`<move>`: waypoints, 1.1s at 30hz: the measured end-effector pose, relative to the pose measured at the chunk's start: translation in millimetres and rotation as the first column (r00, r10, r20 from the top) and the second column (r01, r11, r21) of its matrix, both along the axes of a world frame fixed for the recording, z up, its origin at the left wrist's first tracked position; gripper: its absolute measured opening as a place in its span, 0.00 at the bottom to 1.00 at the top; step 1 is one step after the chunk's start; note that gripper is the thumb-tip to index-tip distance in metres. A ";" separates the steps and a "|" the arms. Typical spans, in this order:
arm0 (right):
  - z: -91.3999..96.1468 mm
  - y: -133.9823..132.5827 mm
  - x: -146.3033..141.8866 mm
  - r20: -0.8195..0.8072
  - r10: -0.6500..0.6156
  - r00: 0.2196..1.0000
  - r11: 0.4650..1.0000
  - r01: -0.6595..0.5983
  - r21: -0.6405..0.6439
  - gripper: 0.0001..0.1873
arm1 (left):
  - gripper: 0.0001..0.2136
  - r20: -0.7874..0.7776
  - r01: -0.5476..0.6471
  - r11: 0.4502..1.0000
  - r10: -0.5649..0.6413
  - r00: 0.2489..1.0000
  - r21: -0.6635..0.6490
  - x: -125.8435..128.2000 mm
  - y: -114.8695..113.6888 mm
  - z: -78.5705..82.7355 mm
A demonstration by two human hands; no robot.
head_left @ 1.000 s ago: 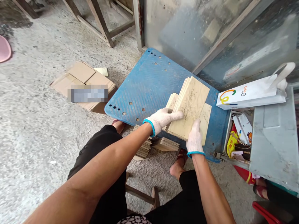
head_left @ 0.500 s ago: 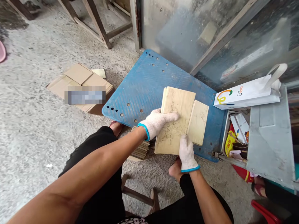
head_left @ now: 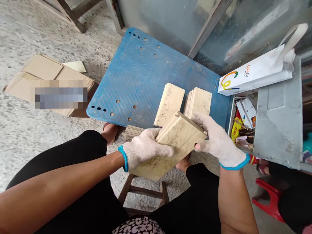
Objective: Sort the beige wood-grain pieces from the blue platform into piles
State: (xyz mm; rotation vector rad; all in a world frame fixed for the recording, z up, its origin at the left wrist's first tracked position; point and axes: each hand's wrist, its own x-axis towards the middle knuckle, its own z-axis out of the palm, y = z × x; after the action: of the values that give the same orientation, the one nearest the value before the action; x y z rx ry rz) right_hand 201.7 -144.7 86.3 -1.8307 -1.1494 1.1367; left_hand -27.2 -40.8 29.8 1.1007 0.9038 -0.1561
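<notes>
A stack of thin wooden boards (head_left: 177,139), pale with dark specks, is held tilted above my lap. My left hand (head_left: 151,146), in a white knitted glove with a blue cuff, grips its left side with the thumb across the top board. Around the right end curls my gloved right hand (head_left: 212,138), its fingers at the far edge and its bare thumb tip at the near side. Just beyond, two more stacks, a left one (head_left: 170,104) and a right one (head_left: 200,100), rest on the blue plastic tabletop (head_left: 136,74).
Another pile of boards (head_left: 133,131) sits low beside my foot. A cardboard box (head_left: 46,70) lies on the floor at left. At right are a white paper bag (head_left: 255,70), a grey metal cabinet (head_left: 278,120), an open drawer of packets and a red stool (head_left: 269,198).
The held boards have come nearer my body and tilted. My right hand has moved from their near edge to the right end. Two stacks now show uncovered on the blue top.
</notes>
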 end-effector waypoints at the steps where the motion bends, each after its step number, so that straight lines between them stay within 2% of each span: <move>1: 3.9 -0.3 -3.1 0.026 0.048 0.999 0.998 -0.047 -0.049 0.49 | 0.28 -0.023 0.035 0.999 -0.034 0.999 0.023 -1.0 -2.6 -0.1; 6: 2.2 -2.1 -13.6 0.091 0.300 0.950 0.934 -0.273 -0.232 0.47 | 0.27 -0.095 0.224 0.969 -0.215 0.972 0.100 -0.7 -13.0 6.6; 10: -6.6 -18.6 -14.2 0.096 0.339 0.936 0.898 -0.291 -0.330 0.35 | 0.24 -0.145 0.356 0.924 -0.336 0.931 0.139 0.6 -22.8 7.9; 13: -6.3 -39.2 -20.2 0.136 0.346 0.928 0.883 -0.273 -0.381 0.26 | 0.20 -0.179 0.452 0.872 -0.423 0.888 0.187 -0.1 -29.6 7.3; 16: 0.9 -61.3 -32.5 0.254 0.357 0.899 0.896 -0.252 -0.365 0.23 | 0.21 -0.162 0.542 0.793 -0.517 0.840 0.279 -2.2 -33.4 7.9; 19: 8.4 -80.1 -46.8 0.365 0.367 0.855 0.923 -0.287 -0.256 0.21 | 0.22 -0.101 0.601 0.719 -0.608 0.787 0.349 -5.0 -35.8 6.4; 23: 4.5 -94.3 -63.2 0.480 0.389 0.786 0.915 -0.388 -0.106 0.18 | 0.23 -0.066 0.698 0.590 -0.743 0.666 0.407 -7.3 -39.2 -2.6; 25: -6.7 -96.3 -69.1 0.512 0.411 0.755 0.904 -0.408 -0.125 0.17 | 0.29 -0.151 0.776 0.459 -0.812 0.565 0.432 -7.0 -40.3 -7.6; 27: -23.5 -96.2 -73.4 0.530 0.454 0.716 0.889 -0.406 -0.213 0.18 | 0.37 -0.285 0.847 0.302 -0.846 0.450 0.438 -5.8 -40.3 -10.5; 28: -33.1 -95.7 -75.1 0.532 0.488 0.692 0.873 -0.400 -0.279 0.18 | 0.40 -0.342 0.869 0.244 -0.847 0.407 0.430 -4.8 -39.7 -10.9; 30: -53.1 -94.8 -77.8 0.510 0.572 0.643 0.815 -0.376 -0.441 0.18 | 0.38 -0.393 0.896 0.185 -0.850 0.352 0.403 -2.6 -37.3 -10.4; 33: -80.9 -95.6 -81.7 0.444 0.661 0.604 0.702 -0.289 -0.651 0.18 | 0.25 -0.407 0.934 0.135 -0.872 0.270 0.330 -1.4 -33.0 -14.1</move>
State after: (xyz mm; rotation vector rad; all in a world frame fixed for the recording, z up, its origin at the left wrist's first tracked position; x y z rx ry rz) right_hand 120.0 -240.3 5.4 -2.5562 -2.0355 1.2131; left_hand -28.6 -73.9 15.7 2.1207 0.1815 -1.0959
